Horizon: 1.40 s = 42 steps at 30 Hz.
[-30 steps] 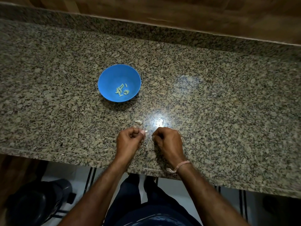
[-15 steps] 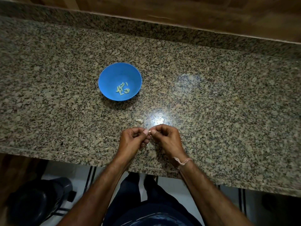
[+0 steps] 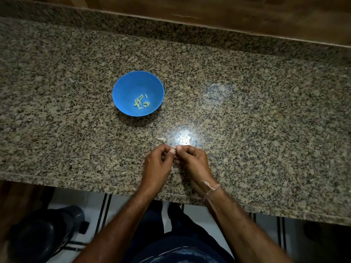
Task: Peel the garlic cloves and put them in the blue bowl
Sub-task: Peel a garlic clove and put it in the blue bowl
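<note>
At the countertop's [image 3: 247, 120] front edge, left hand [image 3: 157, 162] and right hand [image 3: 193, 160] curl together, both pinching one garlic clove [image 3: 173, 148]; blue bowl [image 3: 121, 82] farther back holds peeled cloves [image 3: 141, 102].

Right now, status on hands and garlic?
Left hand and right hand pinch one clove. Peeled cloves in bowl. Loose bit on counter, not blocking.

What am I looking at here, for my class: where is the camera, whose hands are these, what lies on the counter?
No machine: a person works bare-handed, and the one camera sits on their head, looking down. The left hand and right hand touch, together pinching a small pale piece, apparently a garlic clove, over the granite counter. Farther back stands a blue bowl holding several peeled cloves. A pale scrap lies just beyond the hands.
</note>
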Available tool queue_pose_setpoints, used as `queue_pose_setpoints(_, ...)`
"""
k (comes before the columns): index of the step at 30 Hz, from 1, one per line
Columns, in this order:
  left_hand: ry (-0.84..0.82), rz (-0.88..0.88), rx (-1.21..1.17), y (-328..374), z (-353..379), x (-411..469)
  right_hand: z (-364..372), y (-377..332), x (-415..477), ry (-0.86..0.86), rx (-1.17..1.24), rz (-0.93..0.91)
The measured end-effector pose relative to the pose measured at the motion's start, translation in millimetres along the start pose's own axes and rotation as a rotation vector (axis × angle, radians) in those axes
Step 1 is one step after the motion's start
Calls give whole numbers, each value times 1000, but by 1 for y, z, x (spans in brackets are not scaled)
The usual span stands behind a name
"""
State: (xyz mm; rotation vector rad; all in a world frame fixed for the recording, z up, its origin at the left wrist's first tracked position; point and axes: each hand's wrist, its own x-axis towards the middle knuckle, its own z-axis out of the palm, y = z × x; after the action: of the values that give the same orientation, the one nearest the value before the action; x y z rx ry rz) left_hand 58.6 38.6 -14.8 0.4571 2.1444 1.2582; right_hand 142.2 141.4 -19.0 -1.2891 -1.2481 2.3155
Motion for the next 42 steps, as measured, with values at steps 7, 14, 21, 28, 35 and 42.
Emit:
queue_pose_setpoints(7,113,24,43,0,-2,0,-7,-2,3,45,-162,-44)
queue_pose_setpoints(14,74,308,273,3,-7,1,-6,-4,7,85,-431,-174)
queue_pose_setpoints(21,-66,220,184,7,-15,9,-9,-7,2,20,-467,-117)
queue_pose_setpoints(28,-197,-165,-199,10,-17,13,-11,-7,5,40,-738,-440)
queue_pose_setpoints(35,-12,354,477,6,-4,8,-4,-18,-5,-5,13,357)
queue_pose_setpoints(42,-27,424,417,1,-10,1,-4,-18,-8,-24,-199,128)
